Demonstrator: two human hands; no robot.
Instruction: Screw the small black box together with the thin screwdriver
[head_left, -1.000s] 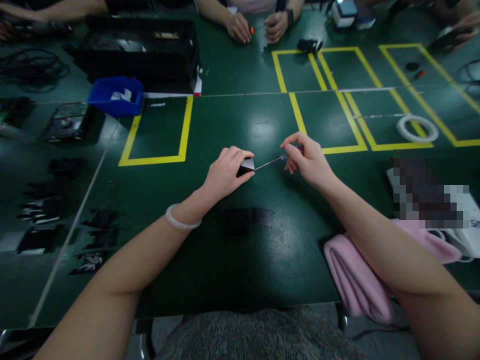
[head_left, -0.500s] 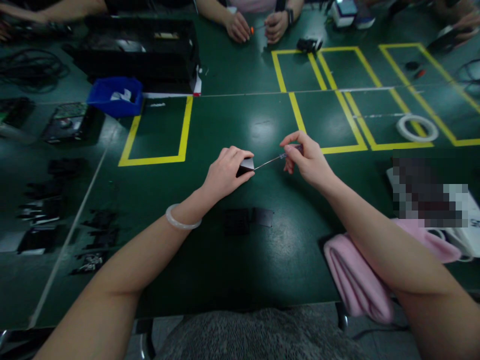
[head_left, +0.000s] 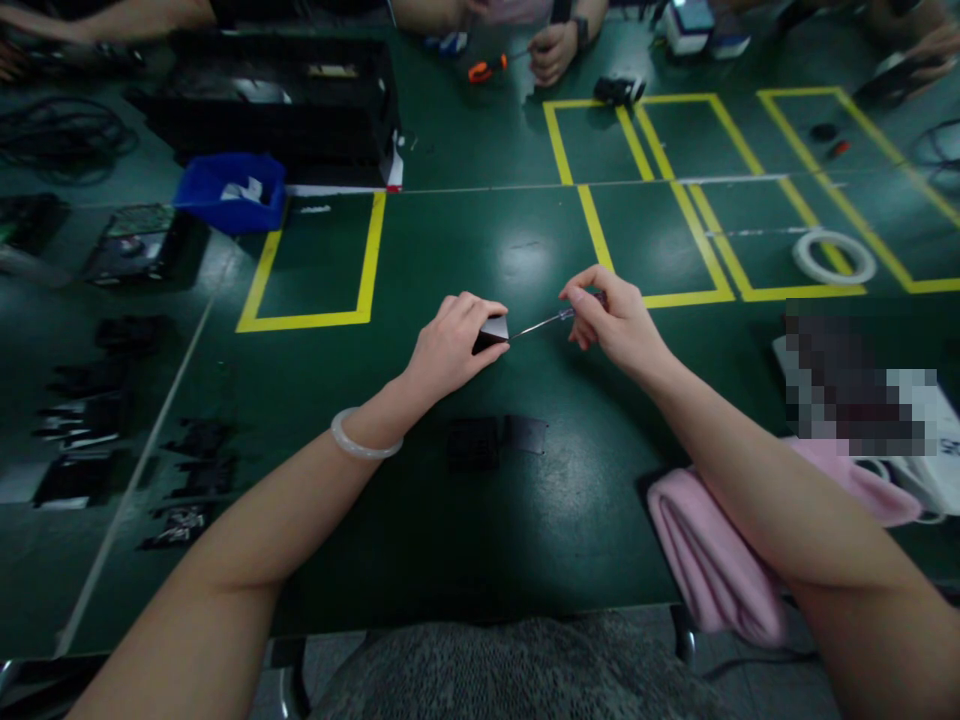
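My left hand [head_left: 455, 345] has its fingers and thumb closed round a small dark block [head_left: 493, 332] with a lighter grey top face. My right hand [head_left: 606, 312] pinches the handle of a thin screwdriver [head_left: 541, 323]. The metal shaft points left, and its tip is at the right end of the block; whether it touches is too small to tell. Nearer to me, a flat black part [head_left: 473, 443] lies on the green table [head_left: 420, 540], beside a thin dark piece [head_left: 526, 434].
A blue bin [head_left: 232, 195] stands before a long black casing [head_left: 300, 125]. Several black parts lie at the left. On the right are a tape roll [head_left: 834, 257] and a pink cloth [head_left: 716, 555]. Across the table, a person's hand [head_left: 553, 54] is near an orange-handled tool [head_left: 487, 68].
My right hand has shifted very slightly, while my left hand keeps its place. Across the table, one of the other person's hands has moved back, and the orange-handled tool shows more fully.
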